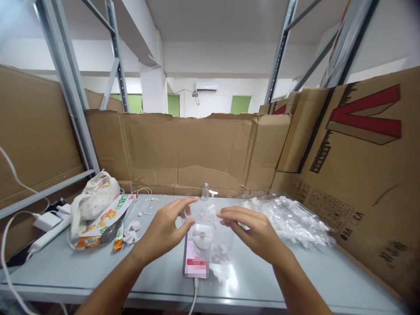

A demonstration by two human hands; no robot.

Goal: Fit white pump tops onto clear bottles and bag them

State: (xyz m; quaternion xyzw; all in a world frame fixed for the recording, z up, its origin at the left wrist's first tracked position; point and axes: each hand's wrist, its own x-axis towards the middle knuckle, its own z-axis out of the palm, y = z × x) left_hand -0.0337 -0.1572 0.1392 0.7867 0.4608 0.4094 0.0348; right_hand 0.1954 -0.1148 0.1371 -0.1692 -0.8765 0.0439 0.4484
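Note:
My left hand [172,221] hovers above the table, thumb and fingers curved apart, with nothing plainly held. Opposite it, my right hand [251,227] has its fingers stretched out and slightly bent, palm facing inward. Between and below them lies a phone [192,267] with a lit pink screen and a cable at its near end. A whitish translucent plastic piece [201,236] overlaps the phone's upper part. Beside it rests a similar piece [219,253], and more whitish bits [209,212] lie behind; their exact kind is unclear. A small clear bottle [205,192] stands at the back, near a white pump head [213,193].
A clear plastic bag of white parts [288,218] covers the back right. At left are a snack packet [105,218], a white bag [98,194], crumpled tissue [131,232], earphones [146,201] and a power strip [49,236]. Cardboard walls [197,148] enclose the table [157,273].

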